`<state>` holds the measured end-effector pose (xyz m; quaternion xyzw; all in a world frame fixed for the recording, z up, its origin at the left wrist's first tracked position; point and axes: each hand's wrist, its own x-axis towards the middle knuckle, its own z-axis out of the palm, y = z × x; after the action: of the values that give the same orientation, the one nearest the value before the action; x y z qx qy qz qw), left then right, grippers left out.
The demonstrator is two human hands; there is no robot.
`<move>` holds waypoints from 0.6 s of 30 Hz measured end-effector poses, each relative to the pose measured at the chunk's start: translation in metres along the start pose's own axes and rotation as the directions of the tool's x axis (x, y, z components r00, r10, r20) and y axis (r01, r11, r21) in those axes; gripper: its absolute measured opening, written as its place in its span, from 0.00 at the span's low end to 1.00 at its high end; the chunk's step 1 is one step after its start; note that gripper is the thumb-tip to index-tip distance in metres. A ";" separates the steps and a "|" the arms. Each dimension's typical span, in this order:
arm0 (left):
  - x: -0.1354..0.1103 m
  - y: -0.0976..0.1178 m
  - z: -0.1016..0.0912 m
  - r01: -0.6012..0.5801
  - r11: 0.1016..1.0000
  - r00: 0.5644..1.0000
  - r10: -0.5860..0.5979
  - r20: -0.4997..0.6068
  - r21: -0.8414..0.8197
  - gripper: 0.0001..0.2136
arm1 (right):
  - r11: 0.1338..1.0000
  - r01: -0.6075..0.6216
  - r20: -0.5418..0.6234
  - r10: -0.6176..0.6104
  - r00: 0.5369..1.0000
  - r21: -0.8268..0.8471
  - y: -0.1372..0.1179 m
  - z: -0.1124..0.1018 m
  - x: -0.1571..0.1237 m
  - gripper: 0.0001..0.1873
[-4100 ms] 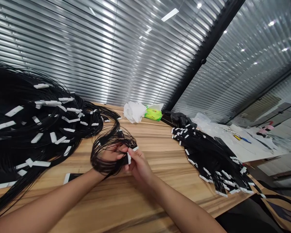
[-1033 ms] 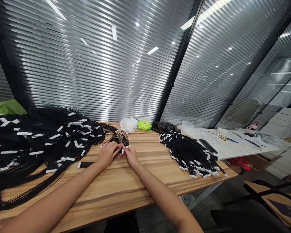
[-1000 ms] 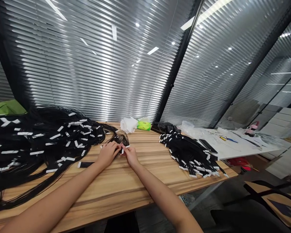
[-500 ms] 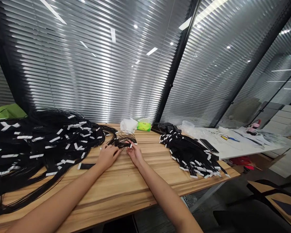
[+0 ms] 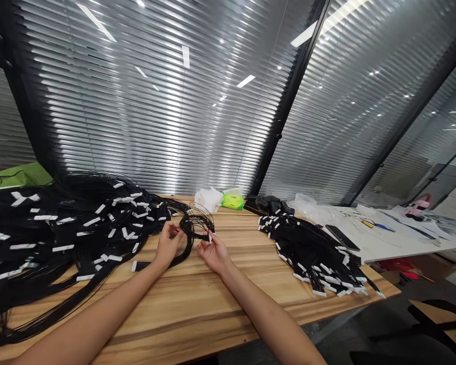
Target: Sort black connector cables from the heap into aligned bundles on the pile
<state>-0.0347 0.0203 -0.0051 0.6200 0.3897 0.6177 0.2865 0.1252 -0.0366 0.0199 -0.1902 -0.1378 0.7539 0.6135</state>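
A black wire harness point(image 5: 188, 249) curves between my hands in a loop above the wooden table. My right hand point(image 5: 215, 253) pinches one of its ends, close to a small white connector point(image 5: 210, 236). My left hand point(image 5: 169, 242) is closed at the left side of the loop, fingertips together on the wires; the exact grip is partly hidden. Thin loose wires fan out above the loop. Left of my left hand, a flat black end with a white connector point(image 5: 134, 266) lies on the tabletop.
A large heap of black harnesses point(image 5: 79, 218) covers the table's left side. A smaller pile point(image 5: 315, 253) lies to the right. Behind my hands are crumpled white tissue point(image 5: 208, 199) and a green tissue pack point(image 5: 233, 199). A phone point(image 5: 342, 237) rests near the white table point(image 5: 383, 248).
The wires between my hands now form a clearer, rounder loop. My left hand has risen and drawn its fingers together. The view has shifted slightly to the left.
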 end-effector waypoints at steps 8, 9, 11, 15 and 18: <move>0.007 -0.003 0.003 0.229 0.903 0.970 -0.183 0.157 -0.363 0.19 | 0.995 -0.090 0.031 0.091 0.995 -0.041 0.003 -0.001 -0.003 0.03; 0.007 -0.001 0.004 0.311 0.833 0.948 -0.233 0.218 -0.459 0.20 | 0.993 -0.109 0.043 0.111 0.993 -0.035 0.004 -0.003 -0.001 0.03; 0.007 0.004 0.005 0.461 0.623 0.887 -0.333 0.318 -0.632 0.21 | 0.989 -0.142 0.059 0.143 0.988 -0.032 0.005 -0.008 0.001 0.03; 0.005 0.011 0.005 0.526 0.420 0.831 -0.439 0.342 -0.739 0.17 | 0.975 -0.213 0.090 0.218 0.972 -0.065 0.008 -0.014 0.002 0.04; 0.006 0.009 0.005 0.573 0.354 0.771 -0.539 0.339 -0.740 0.13 | 0.962 -0.262 0.112 0.270 0.956 -0.084 0.011 -0.016 0.000 0.03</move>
<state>-0.0288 0.0214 0.0053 0.2586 0.2425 0.5780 0.7350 0.1231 -0.0393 0.0008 -0.1811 -0.1741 0.8347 0.4901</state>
